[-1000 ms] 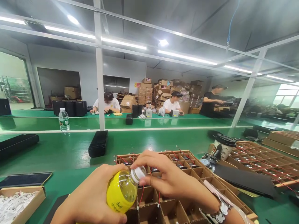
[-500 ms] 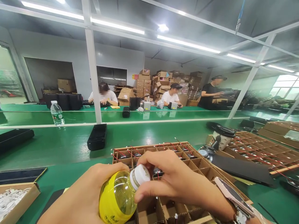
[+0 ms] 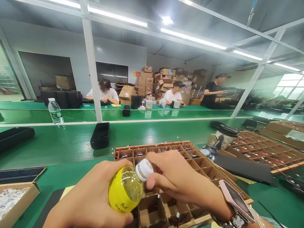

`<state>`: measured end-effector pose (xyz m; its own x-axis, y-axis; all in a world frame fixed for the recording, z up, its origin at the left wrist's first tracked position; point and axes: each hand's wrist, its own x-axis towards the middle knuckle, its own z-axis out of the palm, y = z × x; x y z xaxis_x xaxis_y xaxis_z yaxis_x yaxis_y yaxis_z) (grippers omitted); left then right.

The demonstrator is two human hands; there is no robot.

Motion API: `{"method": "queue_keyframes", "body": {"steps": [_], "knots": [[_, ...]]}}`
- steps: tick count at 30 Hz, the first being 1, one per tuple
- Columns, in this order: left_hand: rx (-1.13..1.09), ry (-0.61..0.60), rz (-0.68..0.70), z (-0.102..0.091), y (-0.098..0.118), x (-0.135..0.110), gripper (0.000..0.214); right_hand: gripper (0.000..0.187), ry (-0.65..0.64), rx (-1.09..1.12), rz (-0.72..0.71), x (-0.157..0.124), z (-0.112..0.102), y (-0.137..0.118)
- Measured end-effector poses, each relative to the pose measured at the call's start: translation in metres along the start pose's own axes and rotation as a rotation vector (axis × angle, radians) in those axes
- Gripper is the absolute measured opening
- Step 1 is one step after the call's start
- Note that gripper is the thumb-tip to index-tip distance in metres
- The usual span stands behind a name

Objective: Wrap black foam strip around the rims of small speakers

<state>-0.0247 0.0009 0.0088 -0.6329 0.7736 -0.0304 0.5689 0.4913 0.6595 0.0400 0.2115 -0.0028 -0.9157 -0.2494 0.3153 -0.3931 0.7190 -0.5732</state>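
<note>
Head view: left fingers still around yellow bottle, right fingers still on cap.

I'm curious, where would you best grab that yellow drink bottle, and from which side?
Probably around the round middle of the yellow drink bottle, coming from its left, as the left hand wraps it. It is tilted, with the white cap pointing up and right, and the right hand pinches that narrow cap, so the wide body likely gives the steadier hold.
</note>
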Motion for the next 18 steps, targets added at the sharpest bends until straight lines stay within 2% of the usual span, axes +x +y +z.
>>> {"method": "queue_keyframes", "body": {"steps": [1, 3, 5, 8, 10, 12, 13, 15, 16, 18], "knots": [[0.002, 0.001, -0.002, 0.000, 0.000, 0.000, 0.034, 0.080, -0.039, 0.017, -0.021, -0.001, -0.001, 0.000], [0.006, -0.014, 0.000, 0.000, 0.001, 0.000, 0.035, 0.052, -0.136, 0.049, -0.052, -0.004, -0.003, -0.001], [0.043, -0.017, -0.005, 0.000, 0.001, -0.001, 0.035, 0.038, -0.150, 0.029, -0.018, -0.006, -0.004, -0.002], [0.073, -0.006, -0.016, 0.001, 0.000, -0.003, 0.033, 0.053, -0.039, -0.041, 0.052, -0.010, -0.004, -0.003], [0.031, -0.015, 0.014, 0.002, -0.002, -0.004, 0.034, 0.039, -0.110, -0.032, -0.020, -0.012, -0.006, -0.005], [-0.008, -0.017, 0.060, 0.003, -0.003, -0.004, 0.035, 0.035, -0.164, -0.074, -0.046, -0.015, -0.008, -0.008], [-0.010, -0.007, 0.077, 0.003, -0.003, -0.005, 0.035, 0.031, -0.149, -0.120, -0.019, -0.016, -0.008, -0.010], [-0.005, 0.006, 0.098, 0.004, -0.002, -0.005, 0.034, 0.043, -0.062, -0.204, 0.057, -0.018, -0.010, -0.015], [-0.007, 0.009, 0.110, 0.004, -0.001, -0.005, 0.033, 0.045, -0.052, -0.203, 0.045, -0.019, -0.011, -0.018], [-0.029, 0.002, 0.155, 0.004, 0.001, -0.006, 0.033, 0.034, -0.101, -0.139, -0.048, -0.020, -0.011, -0.022]]}}
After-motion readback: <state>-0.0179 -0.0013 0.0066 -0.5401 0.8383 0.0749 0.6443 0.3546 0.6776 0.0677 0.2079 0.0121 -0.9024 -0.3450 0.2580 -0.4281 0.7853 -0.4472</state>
